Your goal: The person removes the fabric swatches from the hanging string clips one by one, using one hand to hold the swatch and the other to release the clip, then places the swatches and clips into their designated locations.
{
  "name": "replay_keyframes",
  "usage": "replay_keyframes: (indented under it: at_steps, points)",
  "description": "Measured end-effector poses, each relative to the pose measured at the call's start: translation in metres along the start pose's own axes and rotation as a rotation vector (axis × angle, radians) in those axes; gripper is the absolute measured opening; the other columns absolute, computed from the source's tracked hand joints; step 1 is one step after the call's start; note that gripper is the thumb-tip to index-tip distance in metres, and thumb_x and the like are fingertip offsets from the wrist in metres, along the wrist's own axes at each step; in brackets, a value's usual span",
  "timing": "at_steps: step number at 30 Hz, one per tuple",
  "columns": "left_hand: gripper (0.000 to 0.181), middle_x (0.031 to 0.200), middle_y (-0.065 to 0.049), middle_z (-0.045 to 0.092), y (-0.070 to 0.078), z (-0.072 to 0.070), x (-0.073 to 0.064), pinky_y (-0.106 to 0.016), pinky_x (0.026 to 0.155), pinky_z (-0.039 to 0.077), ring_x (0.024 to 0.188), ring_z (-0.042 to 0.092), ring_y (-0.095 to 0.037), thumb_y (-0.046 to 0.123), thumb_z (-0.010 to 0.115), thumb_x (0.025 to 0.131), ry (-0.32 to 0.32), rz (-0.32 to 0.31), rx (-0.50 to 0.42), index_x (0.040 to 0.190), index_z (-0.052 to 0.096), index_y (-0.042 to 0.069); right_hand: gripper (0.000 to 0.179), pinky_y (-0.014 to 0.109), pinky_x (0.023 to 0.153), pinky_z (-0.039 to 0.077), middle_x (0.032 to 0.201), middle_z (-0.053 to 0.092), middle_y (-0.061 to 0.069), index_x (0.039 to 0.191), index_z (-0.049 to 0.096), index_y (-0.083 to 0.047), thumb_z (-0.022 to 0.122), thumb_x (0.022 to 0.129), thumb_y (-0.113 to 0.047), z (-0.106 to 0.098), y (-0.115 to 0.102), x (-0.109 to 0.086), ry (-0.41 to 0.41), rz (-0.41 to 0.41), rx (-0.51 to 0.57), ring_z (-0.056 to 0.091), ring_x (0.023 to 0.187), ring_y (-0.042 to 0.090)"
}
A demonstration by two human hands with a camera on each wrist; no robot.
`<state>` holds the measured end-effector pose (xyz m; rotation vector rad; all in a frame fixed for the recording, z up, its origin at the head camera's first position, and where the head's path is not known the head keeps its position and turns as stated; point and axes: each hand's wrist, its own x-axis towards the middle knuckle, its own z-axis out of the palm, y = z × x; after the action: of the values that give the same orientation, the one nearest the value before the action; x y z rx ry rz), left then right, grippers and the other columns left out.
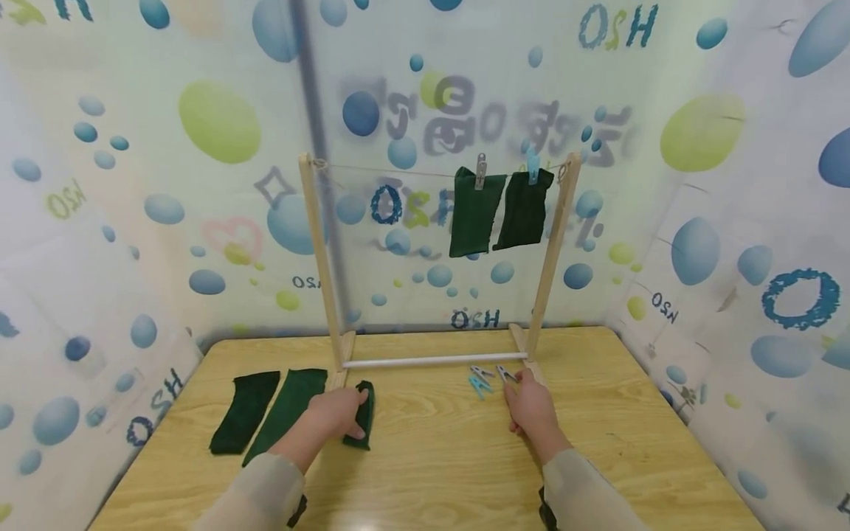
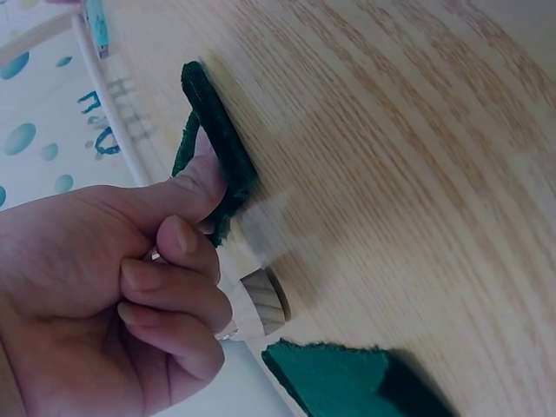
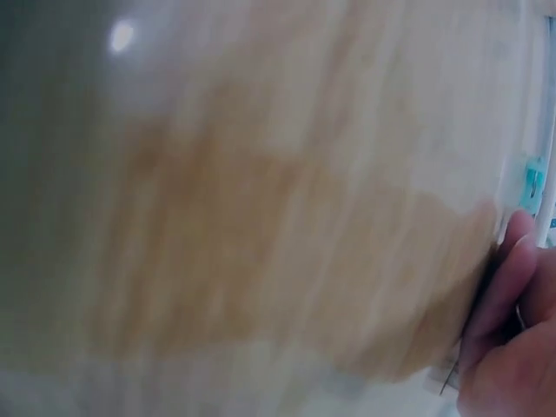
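Strip of folded dark green cloth (image 2: pixel 220 126) on the pale wood-grain bench (image 1: pixel 432 450), and the left hand (image 1: pixel 335 413) has it, thumb and fingers pinching the strip between them! Its long axis runs near to far, just beyond the left fingers.

Over on the other side, the relation that matters, by my reading: the small dark grey clothespin (image 1: pixel 506 374) sits at the right hand's (image 1: pixel 533 405) fingertips, ahead and slightly left, its long axis slanting back toward them. That right hand is clearly the nearer. Are its fingers clamped on the clothespin? Cannot tell; the right wrist view is too blurred.

Just left lies a light blue clothespin (image 1: pixel 479 386), and the cloth strip is well apart, farther left again.
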<state>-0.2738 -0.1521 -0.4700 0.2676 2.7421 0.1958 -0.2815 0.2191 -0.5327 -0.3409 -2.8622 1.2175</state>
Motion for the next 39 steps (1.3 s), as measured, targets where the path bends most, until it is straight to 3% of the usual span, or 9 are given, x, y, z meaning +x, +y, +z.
replay_keyframes:
  at_steps: [12, 19, 26, 32, 39]
  points:
    - [0.085, 0.154, -0.019, 0.065, 0.0, -0.005, -0.001, -0.044, 0.078, 0.053, 0.127, 0.07, -0.037, 0.029, 0.091, 0.09, 0.001, 0.0, 0.017, 0.163, 0.054, 0.011, 0.055, 0.027, 0.041, 0.052, 0.071, 0.065, 0.014, 0.16, 0.045, -0.007, 0.063, 0.113, -0.029, -0.003, -0.005, 0.002, -0.053, 0.033, -0.003, 0.064, 0.043, 0.015]
    - [0.084, 0.151, -0.02, 0.067, 0.003, -0.009, -0.003, -0.042, 0.077, 0.052, 0.125, 0.071, -0.035, 0.028, 0.091, 0.09, 0.001, 0.002, 0.022, 0.163, 0.054, 0.01, 0.055, 0.027, 0.04, 0.052, 0.066, 0.063, 0.012, 0.16, 0.044, -0.005, 0.062, 0.113, -0.027, -0.006, -0.004, 0.003, -0.055, 0.012, 0.006, 0.063, 0.041, 0.014]
    - [0.086, 0.152, -0.019, 0.066, 0.001, -0.005, 0.001, -0.045, 0.078, 0.054, 0.129, 0.069, -0.038, 0.028, 0.093, 0.088, -0.011, -0.002, 0.018, 0.163, 0.054, 0.01, 0.055, 0.028, 0.041, 0.053, 0.066, 0.062, 0.012, 0.16, 0.044, -0.006, 0.063, 0.113, -0.027, -0.003, -0.002, 0.003, -0.065, 0.028, 0.007, 0.063, 0.042, 0.015]
    - [0.086, 0.153, -0.018, 0.066, -0.005, 0.004, 0.01, -0.042, 0.075, 0.052, 0.121, 0.071, -0.033, 0.03, 0.092, 0.09, -0.018, -0.005, 0.034, 0.164, 0.053, 0.012, 0.055, 0.028, 0.041, 0.052, 0.064, 0.062, 0.011, 0.161, 0.044, -0.006, 0.062, 0.113, -0.028, -0.002, -0.002, 0.003, -0.075, 0.034, -0.009, 0.063, 0.042, 0.015]
    - [0.086, 0.152, -0.018, 0.067, 0.004, -0.004, 0.001, -0.042, 0.074, 0.051, 0.12, 0.072, -0.032, 0.029, 0.093, 0.088, -0.013, -0.003, 0.018, 0.163, 0.054, 0.011, 0.054, 0.028, 0.041, 0.052, 0.062, 0.06, 0.01, 0.16, 0.044, -0.005, 0.061, 0.114, -0.026, -0.004, -0.001, 0.003, -0.072, 0.019, -0.005, 0.062, 0.041, 0.015]
